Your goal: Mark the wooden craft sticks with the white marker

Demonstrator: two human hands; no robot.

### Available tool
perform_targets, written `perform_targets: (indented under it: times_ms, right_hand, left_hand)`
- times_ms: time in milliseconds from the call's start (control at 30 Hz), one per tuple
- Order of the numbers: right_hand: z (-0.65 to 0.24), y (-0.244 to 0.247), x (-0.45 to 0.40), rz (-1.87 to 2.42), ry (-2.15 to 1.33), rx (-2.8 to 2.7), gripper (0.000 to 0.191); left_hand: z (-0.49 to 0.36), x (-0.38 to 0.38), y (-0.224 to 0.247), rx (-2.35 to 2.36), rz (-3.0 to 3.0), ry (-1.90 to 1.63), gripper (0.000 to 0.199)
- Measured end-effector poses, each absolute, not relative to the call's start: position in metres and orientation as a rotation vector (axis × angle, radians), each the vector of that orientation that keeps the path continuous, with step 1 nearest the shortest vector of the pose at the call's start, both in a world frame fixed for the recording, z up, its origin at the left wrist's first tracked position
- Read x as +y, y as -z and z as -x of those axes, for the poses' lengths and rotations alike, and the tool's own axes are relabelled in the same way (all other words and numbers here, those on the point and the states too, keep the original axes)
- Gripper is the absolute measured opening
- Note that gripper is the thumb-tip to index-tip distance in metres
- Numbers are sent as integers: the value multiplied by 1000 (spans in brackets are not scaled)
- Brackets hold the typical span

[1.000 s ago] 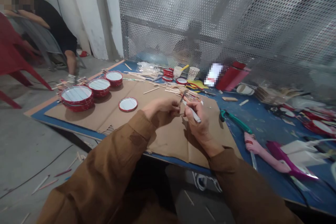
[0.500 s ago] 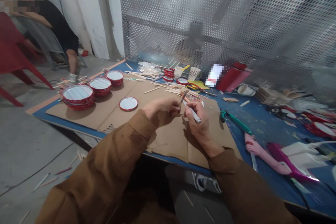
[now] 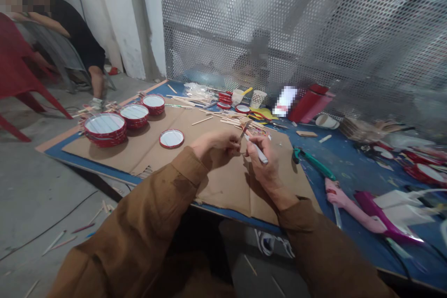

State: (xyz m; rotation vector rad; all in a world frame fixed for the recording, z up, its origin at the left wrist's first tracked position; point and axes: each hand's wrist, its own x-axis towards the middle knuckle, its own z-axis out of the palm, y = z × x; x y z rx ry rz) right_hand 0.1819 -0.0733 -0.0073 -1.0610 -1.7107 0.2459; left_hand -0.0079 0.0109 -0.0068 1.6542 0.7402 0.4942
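L hand (image 3: 214,150) is curled shut, fingers pinching a thin pale sliver (image 3: 245,129) that sticks up btwn the hands; its lower end is hidden, so can't tell if it's wood or metal. R hand (image 3: 264,164) is closed round a white pen-shaped tool (image 3: 257,150), tip angled toward the sliver, v. close to it. Both hands sit over a torn cardboard sheet (image 3: 223,186), which lies on a blue-topped table (image 3: 352,167).

Left of L hand: 3 stacks of red-rimmed round lids (image 3: 104,129) in a row on the cardboard, plus 1 single lid (image 3: 171,138) lying alone, nearest the hands. Those look made up & set out. Beyond the hands: loose craft sticks (image 3: 226,121) scattered, more small red rings (image 3: 242,109) and paper cups (image 3: 258,98), so plenty of loose pieces remain unstacked.

Right of R hand, off the cardboard: green-handled pliers (image 3: 312,162), a pink-handled tool (image 3: 340,200) & a magenta-handled tool (image 3: 380,219). More red-rimmed lids (image 3: 426,172) lie far right. Well left of L hand, a co-worker (image 3: 75,37) sits beside a red plastic chair (image 3: 21,74), hands not on the work.
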Motion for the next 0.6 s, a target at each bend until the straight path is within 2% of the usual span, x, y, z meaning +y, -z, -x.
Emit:
perform_targets:
  times_ms: [367,600]
  right_hand:
    - [-183,11,-72,1038,-221,-1716,22]
    - [-184,11,-72,1053,-260,-1715,22]
  left_hand:
    - [4,13,6,755,-1664,-438,11]
    - [7,16,6,770,-1692,-414,15]
